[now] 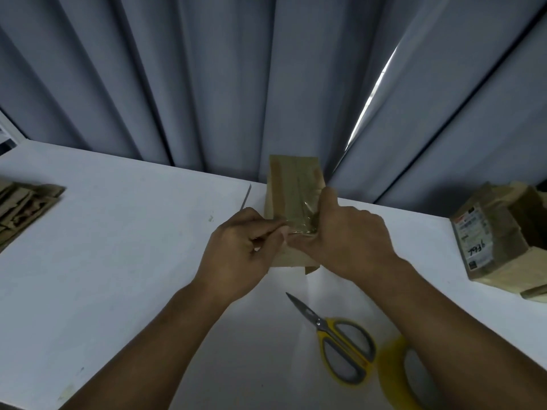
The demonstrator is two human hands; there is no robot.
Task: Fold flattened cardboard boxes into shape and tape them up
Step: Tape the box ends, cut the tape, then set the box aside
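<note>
At mid-tabletop we steady the folded box, right hand fingers curled round it, left hand fingers pinching the tape strip end: the seam-taping step, we judge, which next calls for smoothing the strip flat.

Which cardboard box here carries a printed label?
The box at far right, with a white label; the taped box in the middle and the flattened stack at left show none.
</note>
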